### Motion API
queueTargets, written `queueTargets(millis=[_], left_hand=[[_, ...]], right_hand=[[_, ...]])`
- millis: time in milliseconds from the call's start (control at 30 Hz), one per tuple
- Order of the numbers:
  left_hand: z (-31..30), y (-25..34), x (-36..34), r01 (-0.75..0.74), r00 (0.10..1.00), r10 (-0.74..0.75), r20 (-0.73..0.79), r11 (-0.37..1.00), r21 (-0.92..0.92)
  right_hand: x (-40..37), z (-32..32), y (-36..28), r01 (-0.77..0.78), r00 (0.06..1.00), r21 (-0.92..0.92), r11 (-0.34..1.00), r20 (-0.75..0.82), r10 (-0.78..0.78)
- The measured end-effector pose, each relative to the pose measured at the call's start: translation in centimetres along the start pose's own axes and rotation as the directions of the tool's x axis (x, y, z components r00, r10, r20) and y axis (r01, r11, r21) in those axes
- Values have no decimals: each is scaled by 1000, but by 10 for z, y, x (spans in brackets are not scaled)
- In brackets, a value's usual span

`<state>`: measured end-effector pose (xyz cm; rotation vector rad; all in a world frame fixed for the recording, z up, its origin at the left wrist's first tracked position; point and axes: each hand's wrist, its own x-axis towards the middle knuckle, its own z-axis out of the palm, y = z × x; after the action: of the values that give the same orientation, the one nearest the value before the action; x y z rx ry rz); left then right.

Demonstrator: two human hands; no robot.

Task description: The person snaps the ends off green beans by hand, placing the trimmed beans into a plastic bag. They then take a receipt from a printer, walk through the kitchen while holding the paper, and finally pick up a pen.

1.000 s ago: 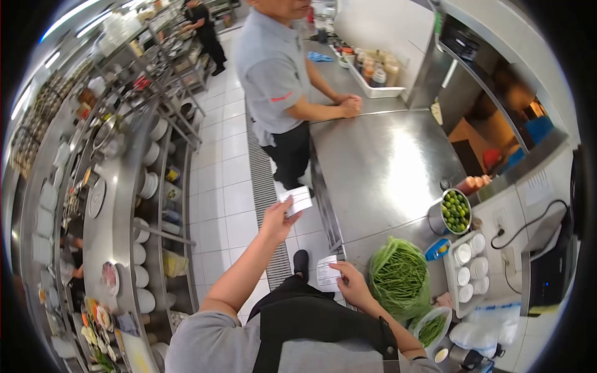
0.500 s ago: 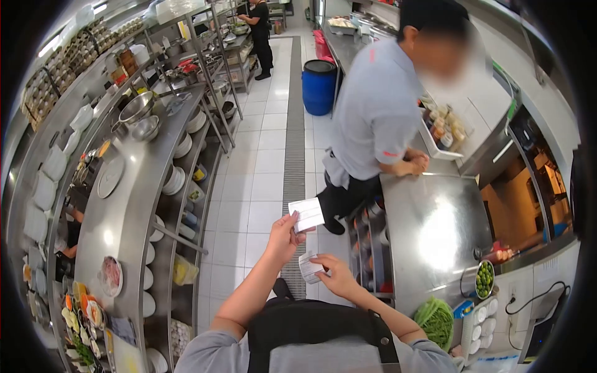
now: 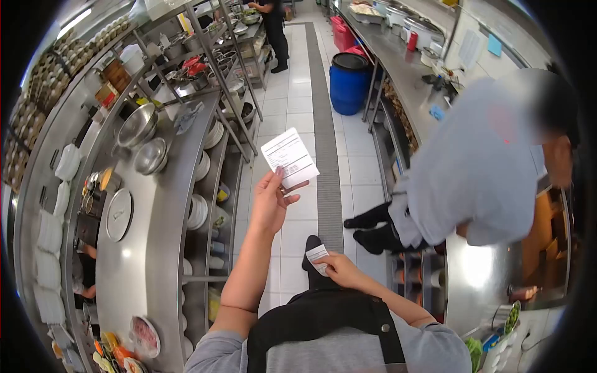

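My left hand (image 3: 273, 196) pinches a white printed paper slip (image 3: 290, 155) by its lower edge and holds it out over the walkway. The slip carries lines of print and faces me. Lower down, close to my apron, my right hand (image 3: 339, 269) grips a smaller printed paper slip (image 3: 318, 257) between thumb and fingers. The two slips are apart from each other. Below the smaller one, my shoe (image 3: 313, 244) shows on the floor beside the drain grate (image 3: 329, 186).
A steel counter (image 3: 155, 248) with bowls and plates runs along the left. On the right, a co-worker in a grey shirt (image 3: 472, 168) leans over another counter (image 3: 476, 280). A blue barrel (image 3: 349, 87) stands ahead. Another person (image 3: 275, 37) works farther back.
My left hand has raised its slip higher and farther out. My right hand has moved slightly right with the smaller slip. The co-worker now leans farther right, and my view has shifted.
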<state>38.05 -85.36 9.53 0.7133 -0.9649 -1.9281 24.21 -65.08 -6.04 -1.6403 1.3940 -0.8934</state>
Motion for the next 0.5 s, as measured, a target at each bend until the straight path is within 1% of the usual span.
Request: queueTargets(millis=[33,67,100,133,167,200,233,267,300,333,367,400,467,500], left_hand=[[-12,3,30,-5,1000,5,-14,1000,-3],[-29,-1,59,-10,999,10,-40,1000,-11],[-45,0,89,-24,997,23,-72,1000,-15],[-54,2,112,22,988,-17,-156,999,32],[-59,3,131,89,972,-81,-218,996,23],[-79,-11,153,133,957,-126,-262,991,10],[-85,-13,164,180,947,-161,-279,983,44],[-97,-17,176,253,943,-225,-245,963,89],[-105,-20,186,278,941,-246,-231,953,117],[-123,-28,200,331,921,-293,-256,936,118],[-133,-30,211,346,900,-304,-312,934,88],[-152,-40,227,338,874,-308,-375,941,15],[-181,-42,261,286,815,-287,-503,955,-82],[-205,-44,284,280,808,-271,-522,958,-65]], right_hand=[[26,-12,8,-20,1000,19,1000,18,19],[54,-28,16,-114,988,-16,993,103,115],[80,-40,26,-100,990,-37,994,98,103],[111,-54,38,-73,993,-58,996,89,78],[146,-70,50,-38,996,-74,997,74,44],[179,-87,52,-43,998,-118,992,49,49],[215,-113,30,-166,980,-60,984,99,172],[252,-124,44,-33,999,-86,996,11,34],[287,-135,57,90,992,-125,988,-79,-100],[323,-151,48,60,997,-95,994,-50,-65],[356,-172,29,24,999,-72,997,-22,-26],[388,-192,13,-14,1000,-56,998,9,14],[453,-228,-4,7,996,-56,998,92,-1],[481,-241,-3,12,991,-56,998,136,-5]])
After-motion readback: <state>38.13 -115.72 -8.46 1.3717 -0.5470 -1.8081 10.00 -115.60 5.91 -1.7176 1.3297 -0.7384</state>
